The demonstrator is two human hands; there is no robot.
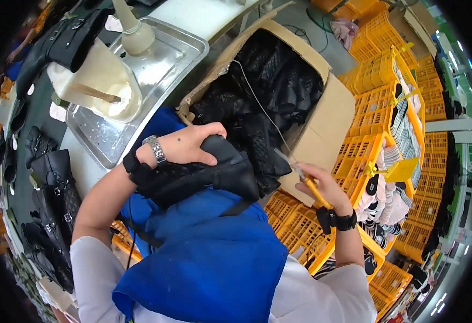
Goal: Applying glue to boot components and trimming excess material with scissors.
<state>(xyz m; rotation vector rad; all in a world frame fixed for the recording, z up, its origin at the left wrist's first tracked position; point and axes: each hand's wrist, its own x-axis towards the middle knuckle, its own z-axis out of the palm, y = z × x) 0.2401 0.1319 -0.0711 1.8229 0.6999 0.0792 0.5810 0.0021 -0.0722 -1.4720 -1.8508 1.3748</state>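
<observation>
My left hand point(185, 144), with a metal watch at its wrist, is closed on a black leather boot point(235, 175) lying across my lap. Its thumb presses the boot's near side and the fingers curl over the top. To the right, my right hand point(326, 189) grips a yellow-handled tool point(312, 188) with a thin, pale tip pointing toward the boot, apart from it. The kind of tool is not clear. A thin pale cord point(260, 105) runs from over the box down toward that tip. My lap is covered by a blue apron point(203, 258).
A cardboard box point(327, 118) full of black quilted boots stands ahead. At left, a metal tray point(168, 67) bears a white tub point(131, 105) with a wooden-handled tool and a squeeze bottle point(139, 39). More boots point(53, 172) line the dark belt. Yellow crates point(360, 153) stand at right.
</observation>
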